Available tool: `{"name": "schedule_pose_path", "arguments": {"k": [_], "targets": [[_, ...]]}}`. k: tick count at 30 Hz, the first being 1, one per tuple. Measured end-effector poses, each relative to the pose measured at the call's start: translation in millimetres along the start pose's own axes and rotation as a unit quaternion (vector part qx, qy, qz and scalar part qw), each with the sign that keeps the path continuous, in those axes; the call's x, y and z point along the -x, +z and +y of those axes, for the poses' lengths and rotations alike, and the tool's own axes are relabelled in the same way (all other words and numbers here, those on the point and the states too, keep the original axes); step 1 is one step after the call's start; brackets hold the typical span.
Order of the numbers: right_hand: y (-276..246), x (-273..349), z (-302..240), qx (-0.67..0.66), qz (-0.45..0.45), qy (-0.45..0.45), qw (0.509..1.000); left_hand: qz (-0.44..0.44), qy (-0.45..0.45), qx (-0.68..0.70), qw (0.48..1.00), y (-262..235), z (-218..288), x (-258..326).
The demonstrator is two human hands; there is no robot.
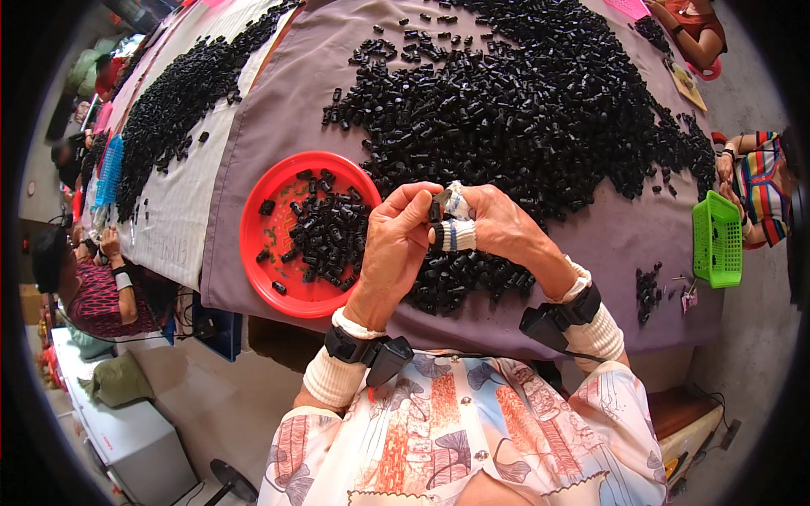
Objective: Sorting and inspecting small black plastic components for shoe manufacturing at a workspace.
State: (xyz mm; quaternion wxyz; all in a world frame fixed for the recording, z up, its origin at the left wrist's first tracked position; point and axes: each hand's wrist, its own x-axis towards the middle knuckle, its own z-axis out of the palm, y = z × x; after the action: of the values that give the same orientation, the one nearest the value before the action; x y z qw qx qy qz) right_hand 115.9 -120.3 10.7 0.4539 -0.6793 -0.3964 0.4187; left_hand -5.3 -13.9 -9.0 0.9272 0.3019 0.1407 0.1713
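My left hand [391, 244] is closed in a pinch on a small black cylindrical piece [436, 209], held above the table's near side. Close against it, my right hand [506, 226] is also closed, its thumb and a finger wrapped in white cloth. Something small and greyish shows at the right fingertips, too little of it to name. Beside my left hand lies a round red tray [253, 244] holding many similar black pieces [325, 228]. A large heap of the same black pieces [506, 118] spreads beyond and beneath my hands.
A mauve cloth [278, 110] covers the table. At the right edge stands a green basket [717, 240], near a person in a striped top [759, 181]. Another person [101, 287] sits at the left beside a pale table with a second black heap [177, 110] and a blue basket [110, 171].
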Motion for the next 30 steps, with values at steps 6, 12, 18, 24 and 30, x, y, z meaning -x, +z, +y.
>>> {"name": "schedule_pose_path", "arguments": {"k": [6, 12, 18, 24, 30], "targets": [[-0.2, -0.9, -1.2, 0.042, 0.007, -0.043, 0.998, 0.014, 0.01, -0.022, 1.0, 0.7, -1.1, -0.8], [-1.7, 1.3, -10.2, 0.088, 0.008, -0.049, 0.995, 0.021, 0.03, -0.055, 0.998, -0.4, -3.5, -1.0], [-1.8, -0.3, -10.8, 0.091, -0.014, -0.035, 0.995, 0.033, 0.059, -0.093, 0.993, 0.3, -5.9, -0.6], [0.7, -1.3, -4.9, 0.009, 0.004, -0.028, 1.0, 0.038, 0.034, -0.044, 0.998, 3.6, -1.0, -3.0], [3.0, -1.0, -10.6, -0.047, 0.024, -0.036, 0.998, 0.043, 0.052, -0.034, 0.997, -4.0, 1.4, 1.3]]}}
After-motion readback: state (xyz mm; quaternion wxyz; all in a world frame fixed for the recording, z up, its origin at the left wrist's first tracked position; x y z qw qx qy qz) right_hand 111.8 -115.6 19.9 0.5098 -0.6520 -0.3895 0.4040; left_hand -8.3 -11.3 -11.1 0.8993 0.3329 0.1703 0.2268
